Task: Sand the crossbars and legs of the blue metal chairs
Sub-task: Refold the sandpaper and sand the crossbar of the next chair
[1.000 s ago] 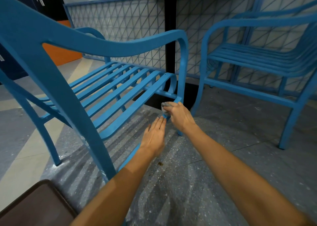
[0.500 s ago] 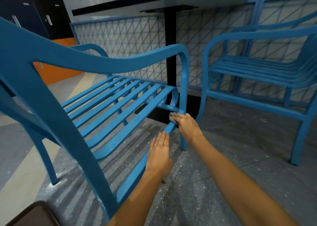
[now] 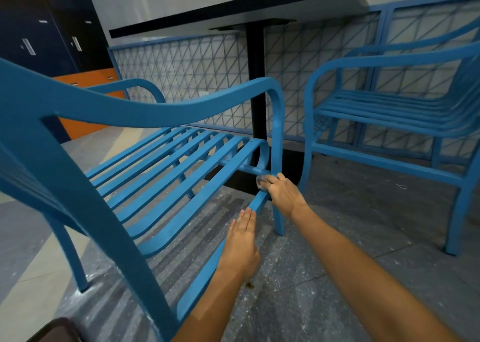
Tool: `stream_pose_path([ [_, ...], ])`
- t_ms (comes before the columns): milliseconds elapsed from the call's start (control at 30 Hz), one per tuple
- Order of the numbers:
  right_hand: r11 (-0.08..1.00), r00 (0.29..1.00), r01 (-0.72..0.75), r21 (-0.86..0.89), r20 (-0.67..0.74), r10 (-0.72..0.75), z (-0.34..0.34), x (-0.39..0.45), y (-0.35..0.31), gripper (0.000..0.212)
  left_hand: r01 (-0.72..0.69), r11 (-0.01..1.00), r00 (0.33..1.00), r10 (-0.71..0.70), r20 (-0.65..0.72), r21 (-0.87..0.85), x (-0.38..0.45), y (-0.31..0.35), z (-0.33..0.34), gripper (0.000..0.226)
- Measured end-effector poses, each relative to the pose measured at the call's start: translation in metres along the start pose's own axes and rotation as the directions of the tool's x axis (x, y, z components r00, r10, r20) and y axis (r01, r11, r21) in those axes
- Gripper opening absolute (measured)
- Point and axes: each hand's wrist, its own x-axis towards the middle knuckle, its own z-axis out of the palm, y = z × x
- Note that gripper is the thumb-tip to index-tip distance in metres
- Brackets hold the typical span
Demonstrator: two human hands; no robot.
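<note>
A blue metal chair [image 3: 161,165] with a slatted seat fills the left and middle of the view. Its low side crossbar [image 3: 205,271] runs from the back leg up to the front leg [image 3: 278,211]. My right hand [image 3: 281,192] grips a small grey piece of sandpaper [image 3: 259,180] against the top end of that crossbar, right beside the front leg. My left hand [image 3: 242,240] lies flat on the crossbar lower down, fingers straight. A second blue chair [image 3: 394,113] stands to the right.
A black table post [image 3: 255,82] stands behind the near chair under a dark-edged tabletop. A blue wire-mesh fence [image 3: 187,66] runs along the back. Pale dust speckles the grey floor [image 3: 337,250]. A dark brown object [image 3: 52,331] sits at the bottom left corner.
My right hand has slid the sandpaper up the crossbar toward the front leg. My left hand stays flat on the bar. The camera has risen slightly.
</note>
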Motion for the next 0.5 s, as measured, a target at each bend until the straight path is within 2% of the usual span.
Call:
stream_pose_path([
  [233, 0.99, 0.992, -0.129, 0.049, -0.006, 0.129, 0.005, -0.001, 0.001, 0.054, -0.005, 1.0, 1.0, 0.005, 0.003, 0.009, 0.0, -0.002, 0.002, 0.082],
  [500, 0.965, 0.966, -0.259, -0.032, 0.0, 0.259, 0.007, 0.002, -0.015, 0.055, -0.016, 1.0, 1.0, 0.016, 0.004, 0.015, 0.001, -0.003, 0.003, 0.082],
])
